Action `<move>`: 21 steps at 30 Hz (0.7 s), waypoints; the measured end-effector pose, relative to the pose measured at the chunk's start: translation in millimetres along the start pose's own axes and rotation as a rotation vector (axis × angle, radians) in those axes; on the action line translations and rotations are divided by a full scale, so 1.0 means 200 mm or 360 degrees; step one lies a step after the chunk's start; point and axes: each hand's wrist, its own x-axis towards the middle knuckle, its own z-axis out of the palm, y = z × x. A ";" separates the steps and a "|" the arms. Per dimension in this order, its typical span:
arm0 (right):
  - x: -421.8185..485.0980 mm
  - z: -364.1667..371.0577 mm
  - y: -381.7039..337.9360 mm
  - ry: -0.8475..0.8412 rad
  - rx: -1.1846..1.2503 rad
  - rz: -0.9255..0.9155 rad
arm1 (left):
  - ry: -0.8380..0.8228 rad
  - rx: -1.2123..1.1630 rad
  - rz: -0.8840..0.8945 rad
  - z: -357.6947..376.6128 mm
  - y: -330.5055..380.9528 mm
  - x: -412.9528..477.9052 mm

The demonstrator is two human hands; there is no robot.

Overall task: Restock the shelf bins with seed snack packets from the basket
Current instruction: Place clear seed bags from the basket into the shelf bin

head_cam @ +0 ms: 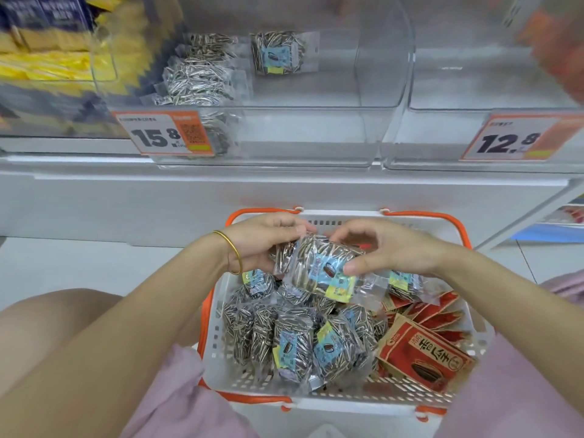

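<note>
A white basket (218, 336) with orange handles rests on my lap, filled with clear sunflower seed packets (294, 343) on the left and red seed packets (423, 352) on the right. Above it, my left hand (262, 241) and my right hand (388, 248) both grip one clear seed packet with a blue label (319, 270); a second packet shows under my left fingers. On the shelf, a clear bin (303, 134) marked 15.8 holds several of the same packets (202, 74) at its left side.
A second clear bin (442, 134) tagged 12.8 stands to the right with blurred orange packs at its far edge. Yellow packs (47, 58) fill the bin on the left. A white shelf ledge (284, 191) runs between bins and basket.
</note>
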 end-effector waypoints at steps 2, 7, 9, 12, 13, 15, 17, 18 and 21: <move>0.01 0.03 0.00 0.0002 0.0065 -0.0030 | -0.0011 -0.0050 -0.0037 0.02 0.02 -0.01; 0.01 0.03 -0.02 0.0030 0.0125 -0.0040 | -0.0108 0.0038 0.0093 0.02 0.02 -0.03; -0.01 0.03 -0.05 0.0036 0.0160 0.0001 | -0.0117 0.0073 0.0131 0.02 0.02 -0.04; -0.03 0.02 -0.09 0.0061 0.0097 -0.0016 | -0.0122 0.0045 0.0194 0.03 0.05 -0.07; -0.04 0.02 -0.12 0.0056 0.0032 -0.0009 | -0.0123 0.0068 0.0221 0.03 0.06 -0.08; -0.05 0.01 -0.17 -0.0024 -0.0052 0.0032 | -0.0122 0.0172 0.0284 0.03 0.08 -0.10; -0.06 0.02 -0.25 -0.0111 -0.0079 0.0051 | -0.0099 0.0293 0.0398 0.02 0.13 -0.13; -0.06 0.01 -0.30 -0.0120 -0.0111 0.0038 | -0.0078 0.0361 0.0467 0.00 0.17 -0.15; -0.04 -0.03 -0.52 -0.0060 -0.0166 -0.0078 | 0.0048 0.0499 0.0671 -0.04 0.34 -0.24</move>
